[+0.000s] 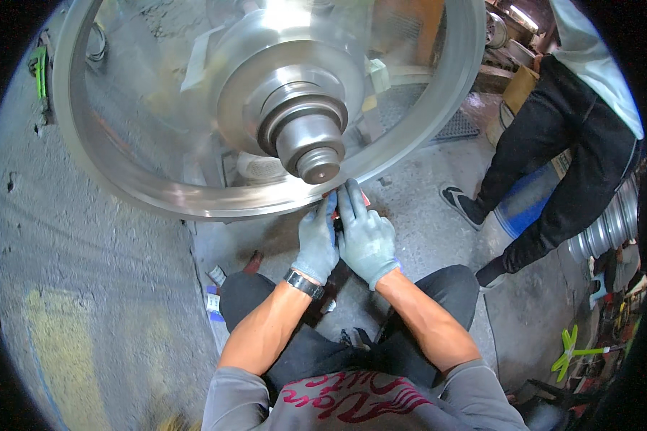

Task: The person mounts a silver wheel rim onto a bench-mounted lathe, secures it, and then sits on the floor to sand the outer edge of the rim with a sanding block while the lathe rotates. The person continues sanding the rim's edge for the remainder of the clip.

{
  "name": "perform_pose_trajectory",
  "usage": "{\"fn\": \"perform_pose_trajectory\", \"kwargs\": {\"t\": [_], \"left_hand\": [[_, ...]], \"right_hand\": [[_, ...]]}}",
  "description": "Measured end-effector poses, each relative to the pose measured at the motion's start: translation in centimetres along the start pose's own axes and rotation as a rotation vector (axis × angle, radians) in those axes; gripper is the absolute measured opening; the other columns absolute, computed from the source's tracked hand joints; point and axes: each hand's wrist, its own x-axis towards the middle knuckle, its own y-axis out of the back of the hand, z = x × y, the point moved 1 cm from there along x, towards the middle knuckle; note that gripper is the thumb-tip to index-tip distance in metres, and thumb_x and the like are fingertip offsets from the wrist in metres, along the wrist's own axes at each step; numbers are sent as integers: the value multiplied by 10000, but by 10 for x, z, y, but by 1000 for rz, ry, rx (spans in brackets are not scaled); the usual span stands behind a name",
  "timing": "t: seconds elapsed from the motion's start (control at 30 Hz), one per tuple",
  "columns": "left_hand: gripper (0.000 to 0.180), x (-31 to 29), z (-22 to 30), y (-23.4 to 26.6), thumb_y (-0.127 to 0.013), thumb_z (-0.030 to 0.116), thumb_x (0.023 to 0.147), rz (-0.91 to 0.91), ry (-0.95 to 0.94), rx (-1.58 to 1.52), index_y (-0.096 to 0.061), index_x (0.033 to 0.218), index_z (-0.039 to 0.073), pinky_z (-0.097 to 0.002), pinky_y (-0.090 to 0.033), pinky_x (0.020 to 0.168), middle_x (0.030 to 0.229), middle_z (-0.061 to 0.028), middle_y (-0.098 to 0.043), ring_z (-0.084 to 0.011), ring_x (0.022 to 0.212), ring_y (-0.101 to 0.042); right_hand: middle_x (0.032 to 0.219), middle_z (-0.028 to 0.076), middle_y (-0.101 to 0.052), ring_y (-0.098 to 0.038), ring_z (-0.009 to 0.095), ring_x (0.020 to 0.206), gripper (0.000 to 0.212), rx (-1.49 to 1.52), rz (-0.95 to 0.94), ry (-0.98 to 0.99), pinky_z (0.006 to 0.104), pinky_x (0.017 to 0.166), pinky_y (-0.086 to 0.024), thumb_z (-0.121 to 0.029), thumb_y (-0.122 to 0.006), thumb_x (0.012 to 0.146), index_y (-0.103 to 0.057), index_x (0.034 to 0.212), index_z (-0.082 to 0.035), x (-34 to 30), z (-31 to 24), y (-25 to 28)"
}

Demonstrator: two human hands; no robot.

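Note:
A large silver wheel rim (pixel 151 197) with a thick stepped metal hub (pixel 310 136) fills the upper left; its spokes are smeared to a see-through blur, so it looks to be spinning. Both my hands wear grey gloves and meet at the rim's lower edge. My left hand (pixel 316 246) is closed, fingers pointing up to the rim. Beside it, my right hand (pixel 366 243) has its fingers pressed together over a small red piece (pixel 366 199). Red also shows by my left fingertips. Most of this piece is hidden, and I cannot tell its kind.
A person in black trousers (pixel 553 136) and sandals stands at the right, near a blue drum (pixel 522 205) and several stacked metal rims (pixel 607 223). A green cross-shaped tool (pixel 569 353) lies lower right. A rough grey wall (pixel 86 266) runs along the left.

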Motion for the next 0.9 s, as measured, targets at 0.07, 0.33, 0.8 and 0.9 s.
{"fn": "perform_pose_trajectory", "kwargs": {"t": [0.07,0.33,0.8,0.9], "left_hand": [[401,-1,1,0,-718,296,1026,-18,-19,24,-665,1288,-2,-355,-515,940,1217,-84,-694,-177,1069,-646],[388,-2,-1,2,-701,295,1037,-18,-55,128,-670,1279,-8,-346,-519,924,1201,-79,-701,-165,1056,-649],[355,-10,1,-5,-690,276,1052,10,-61,75,-684,1244,-22,-319,-518,893,1159,-80,-709,-138,1013,-641],[355,-10,1,-6,-687,279,1053,5,-91,96,-699,1225,-31,-322,-516,897,1141,-83,-717,-139,1005,-638]], "right_hand": [[1621,189,-464,-745,270,786,739,4,9,5,400,689,-621,-168,-681,804,-526,1515,-38,0,0,0],[1577,200,-503,-741,285,826,816,0,13,2,410,715,-610,-172,-745,745,-512,1514,-26,-2,0,-1],[1626,183,-455,-710,272,750,815,22,33,12,406,680,-602,-173,-715,759,-503,1535,-37,-6,-1,-1],[1619,187,-462,-711,282,756,843,30,40,16,416,686,-600,-178,-728,749,-488,1543,-30,-7,0,-1]]}}
